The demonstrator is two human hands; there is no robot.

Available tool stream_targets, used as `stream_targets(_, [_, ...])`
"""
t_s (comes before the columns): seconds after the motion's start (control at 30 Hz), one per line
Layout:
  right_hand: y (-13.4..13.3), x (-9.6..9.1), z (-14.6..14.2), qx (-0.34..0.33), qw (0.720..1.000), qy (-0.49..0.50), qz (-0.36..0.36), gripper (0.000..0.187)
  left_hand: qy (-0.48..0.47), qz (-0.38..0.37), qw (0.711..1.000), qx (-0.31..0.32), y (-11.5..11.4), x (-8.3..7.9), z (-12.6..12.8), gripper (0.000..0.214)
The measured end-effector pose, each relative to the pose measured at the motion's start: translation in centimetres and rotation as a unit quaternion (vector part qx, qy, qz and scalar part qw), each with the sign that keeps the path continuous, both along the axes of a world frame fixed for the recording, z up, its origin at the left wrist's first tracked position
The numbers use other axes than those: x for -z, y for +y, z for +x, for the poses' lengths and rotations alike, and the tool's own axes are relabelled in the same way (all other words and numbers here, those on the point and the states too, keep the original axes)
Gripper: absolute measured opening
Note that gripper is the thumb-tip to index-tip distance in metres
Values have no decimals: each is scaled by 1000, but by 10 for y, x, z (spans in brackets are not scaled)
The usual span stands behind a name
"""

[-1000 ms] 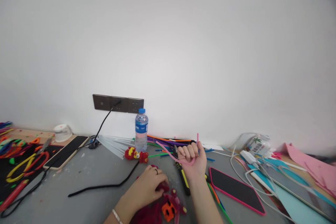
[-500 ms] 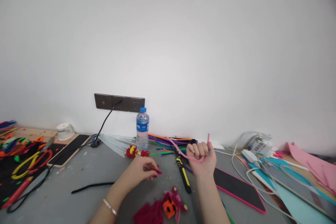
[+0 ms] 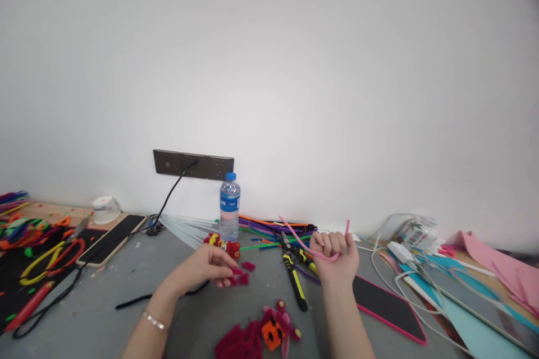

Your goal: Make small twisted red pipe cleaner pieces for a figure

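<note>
My right hand [image 3: 337,255] is closed around a bent pink pipe cleaner [image 3: 295,235], its short end sticking up past the index finger and its longer end reaching left. My left hand [image 3: 213,266], fingers loosely apart, hovers low over the table beside several small crimson fuzzy pieces [image 3: 244,279]. Some of these lie right at the fingertips. Nearer to me lies a crimson pipe-cleaner figure [image 3: 240,342] with an orange face and long pink ears. Yellow-and-black pliers [image 3: 292,277] rest between my hands.
A water bottle [image 3: 229,210] stands against the wall, with a small red-and-yellow figure [image 3: 229,248] in front. Colourful pipe cleaners [image 3: 269,227] lie behind the pliers. Phones [image 3: 387,305] and white cables [image 3: 396,280] are on the right; scissors [image 3: 54,261] and a phone [image 3: 113,240] are left.
My left hand has moved left and loosened, and the crimson pieces now show on the table. My right hand has shifted slightly right, still gripping the pink pipe cleaner.
</note>
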State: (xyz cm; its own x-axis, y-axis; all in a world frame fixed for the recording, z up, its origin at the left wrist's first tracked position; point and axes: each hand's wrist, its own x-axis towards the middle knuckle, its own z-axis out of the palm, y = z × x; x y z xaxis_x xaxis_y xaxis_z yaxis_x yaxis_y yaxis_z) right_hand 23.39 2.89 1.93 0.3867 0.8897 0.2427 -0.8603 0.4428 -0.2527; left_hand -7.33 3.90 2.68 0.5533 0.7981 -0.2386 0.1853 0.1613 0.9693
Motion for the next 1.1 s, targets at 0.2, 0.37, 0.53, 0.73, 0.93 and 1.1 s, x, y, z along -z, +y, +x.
stream_targets(0.2, [0,1,-1,-2,1000,3,-6,49,38,-60,992,100,-4,13,4,27])
stream_targets(0.37, [1,-1,-11,-38,999,11,-19,49,55,-112,979,162,-7,31,12,30])
stream_targets(0.53, [3,-4,-26,-84,996,15,-38,51,80,-102,972,195,-6,40,11,29])
stream_targets(0.73, [3,-5,-35,-98,994,-28,-43,52,126,-63,975,170,-8,28,6,27])
stream_targets(0.93, [5,-2,-45,-103,992,-61,-45,54,97,56,987,119,-8,15,6,21])
stream_targets(1.1, [4,-3,-59,-103,985,-134,-44,57,-47,-43,997,-32,-9,6,29,45])
